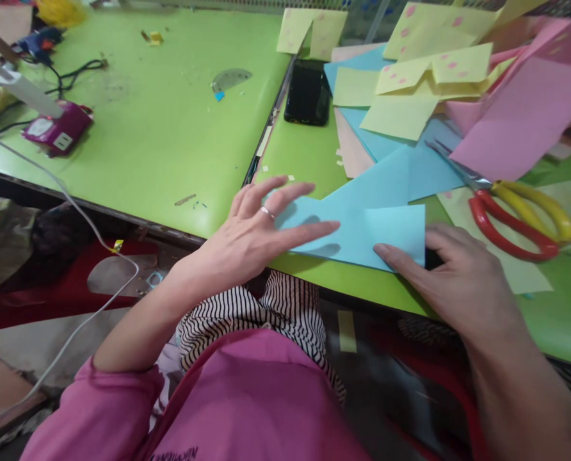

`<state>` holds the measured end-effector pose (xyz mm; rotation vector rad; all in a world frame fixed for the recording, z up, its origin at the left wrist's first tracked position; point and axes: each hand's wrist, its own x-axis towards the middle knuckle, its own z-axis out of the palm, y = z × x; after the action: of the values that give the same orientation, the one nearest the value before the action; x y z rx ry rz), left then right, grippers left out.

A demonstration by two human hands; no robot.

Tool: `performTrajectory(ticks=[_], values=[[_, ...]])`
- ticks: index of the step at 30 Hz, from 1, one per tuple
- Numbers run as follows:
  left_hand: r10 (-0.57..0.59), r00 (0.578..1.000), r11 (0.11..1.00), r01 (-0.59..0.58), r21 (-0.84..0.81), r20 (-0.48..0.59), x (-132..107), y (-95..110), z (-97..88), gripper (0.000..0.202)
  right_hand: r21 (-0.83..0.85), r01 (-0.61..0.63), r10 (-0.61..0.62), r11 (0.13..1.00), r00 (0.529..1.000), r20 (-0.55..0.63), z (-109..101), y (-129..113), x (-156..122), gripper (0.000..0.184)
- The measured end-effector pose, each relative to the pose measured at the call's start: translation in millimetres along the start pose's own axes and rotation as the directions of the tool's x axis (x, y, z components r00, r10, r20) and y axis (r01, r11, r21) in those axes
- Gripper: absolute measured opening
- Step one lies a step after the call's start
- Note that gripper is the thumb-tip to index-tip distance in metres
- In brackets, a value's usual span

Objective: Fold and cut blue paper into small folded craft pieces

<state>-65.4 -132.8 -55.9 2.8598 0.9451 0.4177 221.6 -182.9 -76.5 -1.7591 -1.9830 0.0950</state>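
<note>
A folded light blue paper lies at the near edge of the green table. My left hand, with a ring on one finger, rests flat on the paper's left part, fingers stretched out. My right hand presses the paper's lower right corner with its index finger; the other fingers are curled loosely beside it. Neither hand grips anything.
Scissors with red and yellow handles lie right of the paper. A black phone sits farther back. Yellow, pink and blue sheets are heaped at the back right. A purple device with cables lies at the left.
</note>
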Motion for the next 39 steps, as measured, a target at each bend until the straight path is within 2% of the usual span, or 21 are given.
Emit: performTrajectory(ticks=[3, 5, 9, 12, 25, 27, 29, 31, 32, 34, 35, 37, 39], values=[[0.158, 0.981, 0.987, -0.157, -0.017, 0.11, 2, -2, -2.2, 0.067, -0.039, 0.037, -0.036, 0.999, 0.999, 0.017, 0, 2, -1, 0.047], [0.198, 0.968, 0.98, -0.198, -0.013, 0.156, 4, -3, -3.3, 0.067, -0.053, 0.03, -0.029, 0.998, 0.999, 0.013, -1, 2, -1, 0.048], [0.197, 0.955, 0.979, -0.203, 0.007, 0.221, 7, -2, -3.9, 0.059, -0.049, 0.026, -0.025, 0.998, 0.999, 0.022, -1, 1, -1, 0.046], [0.185, 0.951, 0.98, -0.197, 0.023, 0.249, 7, -1, -3.6, 0.061, -0.056, 0.027, -0.025, 0.998, 0.999, 0.024, -1, 2, -1, 0.046], [0.136, 0.951, 0.985, -0.161, 0.067, 0.277, 6, 4, -3.9, 0.064, -0.063, 0.002, 0.001, 0.998, 0.999, 0.049, 0, 4, -2, 0.046], [0.138, 0.954, 0.985, -0.16, 0.066, 0.265, 7, 4, -3.4, 0.06, -0.08, -0.001, 0.0, 0.997, 1.0, -0.011, 0, 2, -3, 0.044], [0.143, 0.953, 0.985, -0.165, 0.06, 0.265, 7, 4, -2.8, 0.057, -0.108, 0.048, -0.063, 0.993, 0.988, -0.144, -2, -4, -7, 0.05], [0.153, 0.952, 0.983, -0.173, 0.055, 0.264, 8, 3, -2.4, 0.055, -0.201, 0.175, -0.225, 0.964, 0.94, -0.258, -4, -13, -13, 0.07], [0.158, 0.953, 0.982, -0.178, 0.055, 0.259, 8, 2, -2.2, 0.054, -0.263, 0.255, -0.324, 0.93, 0.909, -0.263, -4, -19, -16, 0.073], [0.163, 0.954, 0.981, -0.184, 0.063, 0.253, 7, 1, -1.8, 0.055, -0.335, 0.403, -0.479, 0.851, 0.858, -0.184, -3, -29, -22, 0.064], [0.162, 0.954, 0.98, -0.185, 0.069, 0.253, 7, 0, -1.6, 0.055, -0.321, 0.452, -0.511, 0.832, 0.85, -0.128, -2, -34, -24, 0.055], [0.161, 0.951, 0.979, -0.188, 0.082, 0.263, 7, 0, -1.5, 0.057, -0.244, 0.482, -0.502, 0.841, 0.865, -0.021, 1, -40, -26, 0.041], [0.166, 0.948, 0.976, -0.197, 0.092, 0.271, 7, 0, -1.5, 0.057, -0.205, 0.464, -0.469, 0.862, 0.883, 0.028, 5, -43, -27, 0.035]])
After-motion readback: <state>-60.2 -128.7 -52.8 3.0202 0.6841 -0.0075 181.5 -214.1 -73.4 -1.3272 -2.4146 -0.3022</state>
